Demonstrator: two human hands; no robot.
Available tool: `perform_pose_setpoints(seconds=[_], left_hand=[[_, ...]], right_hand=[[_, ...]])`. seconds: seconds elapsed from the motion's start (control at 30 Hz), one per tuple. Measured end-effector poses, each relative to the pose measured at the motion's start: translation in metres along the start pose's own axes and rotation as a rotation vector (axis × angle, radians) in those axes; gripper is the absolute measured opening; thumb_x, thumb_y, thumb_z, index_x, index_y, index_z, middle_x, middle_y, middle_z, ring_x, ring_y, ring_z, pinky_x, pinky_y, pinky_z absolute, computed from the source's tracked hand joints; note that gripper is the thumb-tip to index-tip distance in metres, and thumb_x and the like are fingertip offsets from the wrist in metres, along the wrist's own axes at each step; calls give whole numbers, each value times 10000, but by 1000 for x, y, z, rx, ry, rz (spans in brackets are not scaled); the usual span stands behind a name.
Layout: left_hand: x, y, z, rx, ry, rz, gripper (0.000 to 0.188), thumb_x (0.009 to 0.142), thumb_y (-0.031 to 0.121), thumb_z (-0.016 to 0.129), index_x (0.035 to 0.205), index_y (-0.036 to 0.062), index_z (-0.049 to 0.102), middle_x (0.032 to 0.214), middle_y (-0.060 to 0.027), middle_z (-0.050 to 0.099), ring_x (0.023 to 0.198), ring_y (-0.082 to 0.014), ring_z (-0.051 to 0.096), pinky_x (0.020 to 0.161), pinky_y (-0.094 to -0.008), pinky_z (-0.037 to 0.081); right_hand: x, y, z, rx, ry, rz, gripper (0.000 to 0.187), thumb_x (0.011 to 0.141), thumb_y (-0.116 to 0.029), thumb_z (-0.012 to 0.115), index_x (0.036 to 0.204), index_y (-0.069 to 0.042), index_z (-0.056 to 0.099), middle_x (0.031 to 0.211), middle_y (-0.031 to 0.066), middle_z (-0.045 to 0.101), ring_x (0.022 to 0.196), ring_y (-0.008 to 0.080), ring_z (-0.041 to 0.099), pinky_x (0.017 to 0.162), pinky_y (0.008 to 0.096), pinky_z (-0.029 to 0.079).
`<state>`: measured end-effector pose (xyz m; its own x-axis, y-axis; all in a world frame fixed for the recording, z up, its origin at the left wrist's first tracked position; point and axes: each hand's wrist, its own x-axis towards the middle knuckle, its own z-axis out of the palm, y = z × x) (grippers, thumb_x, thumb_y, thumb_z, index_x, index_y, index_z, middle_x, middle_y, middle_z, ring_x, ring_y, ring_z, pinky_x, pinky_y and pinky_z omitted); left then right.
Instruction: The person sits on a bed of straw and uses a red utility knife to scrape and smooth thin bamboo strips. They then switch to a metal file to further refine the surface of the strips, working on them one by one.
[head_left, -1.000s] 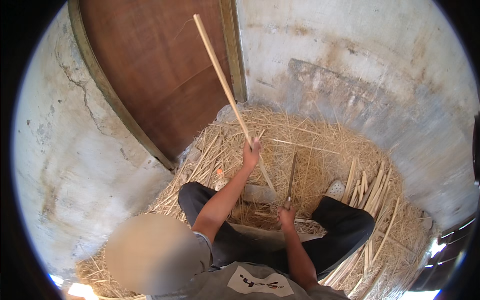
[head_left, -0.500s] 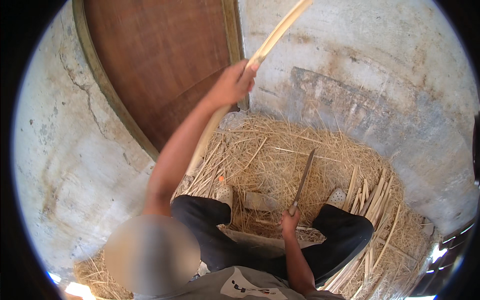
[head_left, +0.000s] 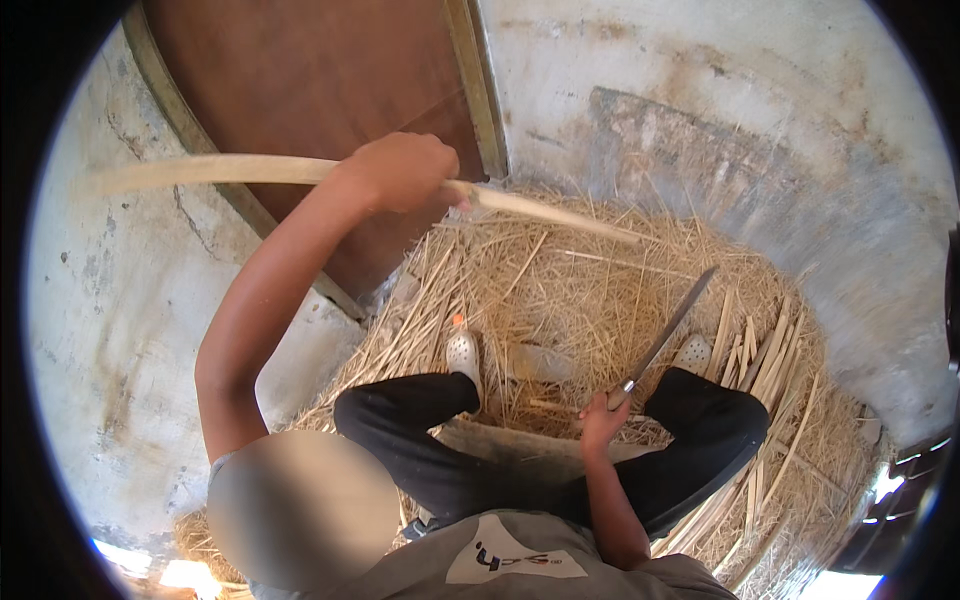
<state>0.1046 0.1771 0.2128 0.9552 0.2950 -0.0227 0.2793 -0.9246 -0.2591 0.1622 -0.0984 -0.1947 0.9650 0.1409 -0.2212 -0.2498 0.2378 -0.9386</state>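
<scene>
My left hand [head_left: 405, 172] is raised in front of the brown door, its fingers wrapped round a long pale bamboo strip [head_left: 230, 169]. One end of the strip stretches left across the wall, blurred; the other slopes down to the right over the straw. Low in front of my lap, my right hand [head_left: 602, 420] grips the handle of a long, narrow-bladed knife [head_left: 672, 330]. The blade points up and to the right, apart from the strip.
Straw shavings [head_left: 590, 285] cover the floor round my feet. Many split strips [head_left: 765, 370] lie piled at my right, and more thin strips [head_left: 415, 310] at the left. A block [head_left: 538, 363] sits between my shoes. A door [head_left: 330, 90] and stained walls [head_left: 800, 150] stand close.
My left hand has moved left and swung the bamboo strip from steeply upright to nearly level, its right end now lower. The knife in my right hand has shifted slightly right and up.
</scene>
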Motion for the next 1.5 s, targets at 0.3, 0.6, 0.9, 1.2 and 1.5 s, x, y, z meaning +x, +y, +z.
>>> perform_pose_setpoints(seconds=[0.3, 0.6, 0.9, 1.2, 1.5], left_hand=[[33, 74, 65, 277, -495, 237, 271, 722, 255, 769, 886, 45, 722, 869, -146, 697, 835, -303, 696, 689, -423, 561], [67, 109, 126, 304, -475, 238, 185, 745, 147, 726, 897, 42, 722, 884, -121, 697, 855, -288, 695, 685, -416, 573], [86, 85, 136, 218, -489, 217, 246, 714, 169, 751, 924, 44, 715, 923, -121, 699, 903, -297, 686, 723, -423, 566], [79, 76, 140, 330, -368, 234, 229, 706, 226, 780, 858, 66, 719, 850, -106, 702, 854, -274, 693, 721, -390, 542], [45, 48, 41, 645, 83, 233, 66, 727, 155, 691, 668, 155, 662, 672, -40, 668, 656, -193, 679, 627, -339, 468]], right_hand=[[-63, -62, 7, -241, -504, 236, 135, 837, -5, 550, 938, -46, 470, 639, 25, 481, 414, 112, 459, 371, 285, 387], [-75, -55, 62, -212, -620, 266, 168, 853, 2, 551, 974, -52, 447, 668, 31, 477, 411, 119, 457, 369, 300, 386], [-54, -4, 69, -510, -565, -136, 358, 752, -117, 658, 1040, 36, 511, 827, 284, 598, 821, 475, 604, 692, 462, 487], [-50, -13, 74, -527, -606, -122, 399, 745, -120, 669, 1084, 35, 529, 890, 281, 622, 894, 470, 606, 747, 481, 482], [-37, -31, 58, -497, -592, -47, 408, 747, -130, 661, 1104, 20, 532, 880, 272, 626, 884, 459, 612, 747, 470, 495]])
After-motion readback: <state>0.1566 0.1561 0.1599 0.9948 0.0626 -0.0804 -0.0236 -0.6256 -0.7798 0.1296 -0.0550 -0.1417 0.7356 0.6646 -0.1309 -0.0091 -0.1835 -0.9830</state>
